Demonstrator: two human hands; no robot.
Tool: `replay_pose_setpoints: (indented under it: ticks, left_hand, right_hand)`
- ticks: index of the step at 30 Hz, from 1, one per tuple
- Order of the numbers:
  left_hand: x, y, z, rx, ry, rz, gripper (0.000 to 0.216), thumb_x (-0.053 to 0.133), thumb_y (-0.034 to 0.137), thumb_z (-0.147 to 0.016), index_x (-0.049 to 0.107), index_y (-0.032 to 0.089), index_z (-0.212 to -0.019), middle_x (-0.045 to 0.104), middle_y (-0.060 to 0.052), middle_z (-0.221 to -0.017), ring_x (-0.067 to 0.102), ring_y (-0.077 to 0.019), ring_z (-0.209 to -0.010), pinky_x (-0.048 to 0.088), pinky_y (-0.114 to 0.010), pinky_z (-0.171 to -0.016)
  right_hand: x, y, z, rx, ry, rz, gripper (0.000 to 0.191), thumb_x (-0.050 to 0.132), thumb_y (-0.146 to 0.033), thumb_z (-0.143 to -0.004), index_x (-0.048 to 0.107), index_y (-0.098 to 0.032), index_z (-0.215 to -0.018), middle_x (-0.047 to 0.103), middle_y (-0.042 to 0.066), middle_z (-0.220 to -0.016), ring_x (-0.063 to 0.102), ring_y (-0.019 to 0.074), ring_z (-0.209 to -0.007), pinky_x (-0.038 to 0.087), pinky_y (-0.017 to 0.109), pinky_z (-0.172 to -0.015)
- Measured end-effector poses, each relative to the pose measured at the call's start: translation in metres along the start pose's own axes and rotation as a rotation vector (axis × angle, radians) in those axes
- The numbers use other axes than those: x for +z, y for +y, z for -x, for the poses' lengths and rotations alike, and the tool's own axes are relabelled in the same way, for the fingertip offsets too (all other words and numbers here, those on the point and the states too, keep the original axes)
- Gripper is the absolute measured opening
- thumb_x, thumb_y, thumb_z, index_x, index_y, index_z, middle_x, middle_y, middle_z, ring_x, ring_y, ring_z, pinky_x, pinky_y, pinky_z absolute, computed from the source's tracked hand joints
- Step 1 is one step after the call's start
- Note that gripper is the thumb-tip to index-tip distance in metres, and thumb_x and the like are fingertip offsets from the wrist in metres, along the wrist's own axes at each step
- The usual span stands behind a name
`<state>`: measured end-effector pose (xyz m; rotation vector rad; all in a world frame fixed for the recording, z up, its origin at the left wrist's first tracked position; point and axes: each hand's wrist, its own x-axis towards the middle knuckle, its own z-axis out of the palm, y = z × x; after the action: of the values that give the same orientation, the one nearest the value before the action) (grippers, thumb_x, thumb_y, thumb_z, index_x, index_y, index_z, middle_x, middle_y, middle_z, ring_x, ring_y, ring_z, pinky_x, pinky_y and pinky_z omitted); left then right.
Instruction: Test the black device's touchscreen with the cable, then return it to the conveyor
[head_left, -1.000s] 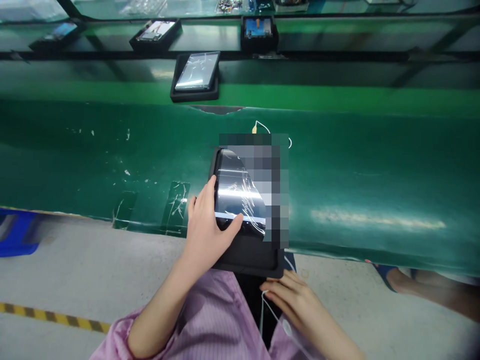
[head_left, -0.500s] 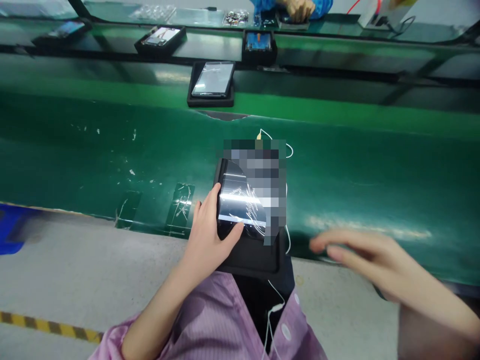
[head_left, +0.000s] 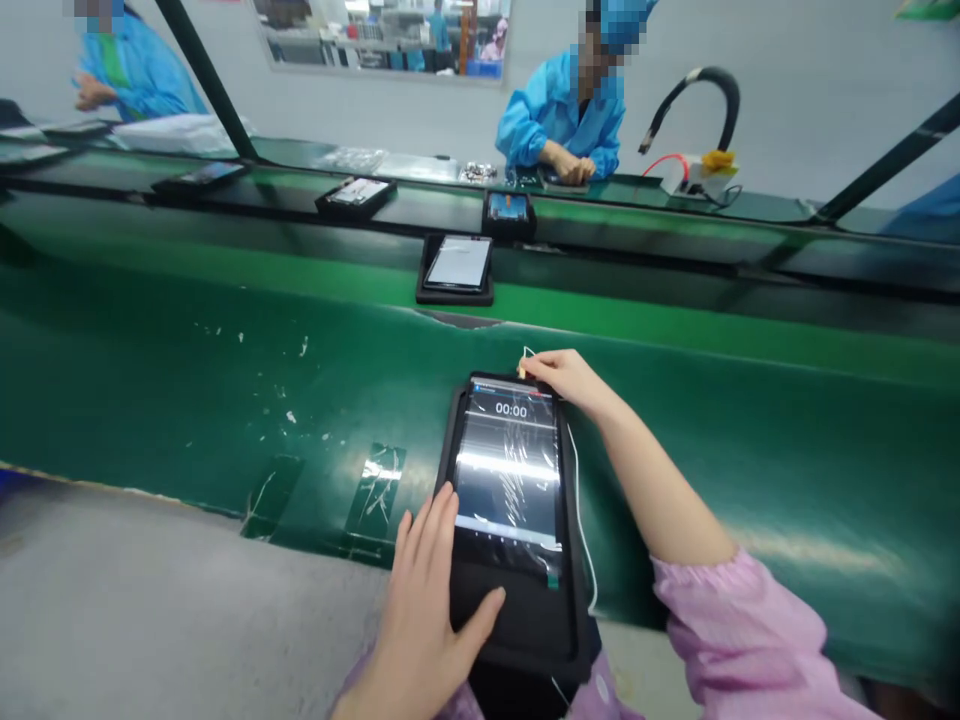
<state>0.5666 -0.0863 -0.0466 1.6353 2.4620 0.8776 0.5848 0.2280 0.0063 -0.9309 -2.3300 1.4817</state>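
A black tablet [head_left: 508,470] with a film-covered screen showing 00:00 lies in a black tray [head_left: 525,630] at the near edge of the green conveyor belt [head_left: 225,380]. My left hand [head_left: 427,600] rests on the tray's left side, fingers stretched along the tablet's edge and thumb on the tray below the screen. My right hand [head_left: 562,375] reaches over to the tablet's top edge, its fingers pinched on the plug of a thin white cable [head_left: 581,520] that runs down the tablet's right side.
More tablets in black trays sit further up the line, the nearest one [head_left: 456,268] straight ahead. A person in a blue coat [head_left: 562,110] works across the line, another [head_left: 127,75] at far left. A black hose [head_left: 694,90] arches at the back right.
My right hand has swung from the lower right up to the tablet's top edge and taken the cable plug. The view has tilted up. My left hand has slid down the tray's side.
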Motion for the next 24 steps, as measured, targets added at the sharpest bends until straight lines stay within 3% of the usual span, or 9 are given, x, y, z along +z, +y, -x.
replay_pose_setpoints:
  ticks: [5, 13, 24]
  left_hand:
    - [0.004, 0.002, -0.001, -0.01, 0.027, 0.012, 0.079, 0.051, 0.031, -0.089, 0.007, 0.018, -0.153, 0.037, -0.014, -0.152, 0.037, -0.0308, -0.138, 0.035, -0.056, -0.11]
    - [0.003, 0.006, -0.004, -0.084, -0.025, 0.041, 0.085, 0.055, 0.029, -0.085, 0.005, 0.021, -0.153, 0.036, -0.012, -0.152, 0.038, -0.0338, -0.137, 0.036, -0.06, -0.109]
    - [0.001, -0.014, -0.003, -0.035, -0.093, -0.029, 0.093, 0.059, 0.034, -0.084, -0.001, 0.027, -0.154, 0.042, -0.011, -0.149, 0.049, -0.0358, -0.129, 0.051, -0.057, -0.097]
  right_hand:
    - [-0.002, 0.0, 0.009, 0.013, -0.127, -0.038, 0.042, 0.061, -0.056, -0.067, 0.065, -0.015, -0.063, 0.053, -0.001, -0.058, 0.043, 0.0122, -0.055, 0.031, 0.027, -0.057]
    - [0.002, 0.0, 0.011, 0.054, -0.082, -0.073, 0.033, 0.065, -0.048, -0.068, 0.068, -0.015, -0.07, 0.067, 0.005, -0.072, 0.057, 0.0181, -0.068, 0.04, 0.03, -0.066]
    - [0.004, 0.002, 0.01, 0.117, -0.125, -0.302, 0.039, 0.073, -0.052, -0.06, 0.066, -0.014, -0.064, 0.061, 0.002, -0.063, 0.049, 0.0124, -0.058, 0.037, 0.028, -0.059]
